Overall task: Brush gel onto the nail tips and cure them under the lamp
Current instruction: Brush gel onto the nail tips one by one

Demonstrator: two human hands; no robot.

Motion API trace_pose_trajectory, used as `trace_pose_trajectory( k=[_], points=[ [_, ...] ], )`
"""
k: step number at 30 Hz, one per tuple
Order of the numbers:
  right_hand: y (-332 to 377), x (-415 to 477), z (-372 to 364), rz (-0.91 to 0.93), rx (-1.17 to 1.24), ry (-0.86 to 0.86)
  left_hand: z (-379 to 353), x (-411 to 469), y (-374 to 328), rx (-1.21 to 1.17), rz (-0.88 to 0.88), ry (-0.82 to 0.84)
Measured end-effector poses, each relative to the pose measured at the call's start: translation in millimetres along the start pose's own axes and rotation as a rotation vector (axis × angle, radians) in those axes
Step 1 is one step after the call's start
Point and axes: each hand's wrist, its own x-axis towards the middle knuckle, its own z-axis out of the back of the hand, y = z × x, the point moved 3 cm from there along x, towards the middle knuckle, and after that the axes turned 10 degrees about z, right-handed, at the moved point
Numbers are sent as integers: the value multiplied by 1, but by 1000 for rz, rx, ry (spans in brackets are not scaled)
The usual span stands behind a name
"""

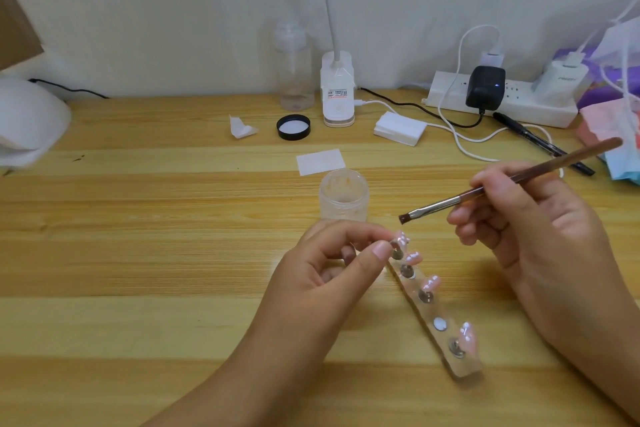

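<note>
Head view looks down on a wooden table [138, 253], with a white domed curing lamp [27, 121] at its left edge, well apart from both hands. Along the far side stand a power strip [502, 104], a clip desk lamp [337, 90] and a clear bottle [294, 69].

The right hand [540, 229] has its fingers curled round a brush [485, 191], gripping it at mid-handle like a pen. The handle slants up to the right and the flat dark bristles point down-left. The left hand [329, 274] pinches the end nail tip [401, 240] between thumb and forefinger, at the far end of a clear holder bar [467, 369].

The bar lies diagonally on the table between the hands, its near end toward the person. An open jar [343, 196] stands just behind the left hand's fingers, and its black lid [293, 127] lies farther back.

The bristles hover just above and to the right of the pinched tip, apart from it. Three other nail tips [431, 282], pink and glossy, stand on metal studs along the bar, and one stud shows bare.
</note>
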Motion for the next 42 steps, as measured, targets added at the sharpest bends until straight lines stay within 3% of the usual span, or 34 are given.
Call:
trace_pose_trajectory(
  k=[12, 20, 26, 32, 38, 42],
  points=[
    [2, -2, -6, -7, 60, 124, -1, 3, 3, -24, 15, 17],
    [0, -1, 0, 18, -2, 19, -1, 2, 3, -37, 3, 25],
    [2, -4, -7, 9, 42, 129, -2, 3, 5, -31, -9, 26],
    [0, -1, -1, 4, -9, 7, -1, 3, 5, -11, -19, 32],
    [1, -5, -6, 36, 14, 136, -2, 3, 5, -3, -32, 39],
    [0, -3, -3, 28, -42, 48, -2, 2, 4, -6, -41, 53]
  ],
)
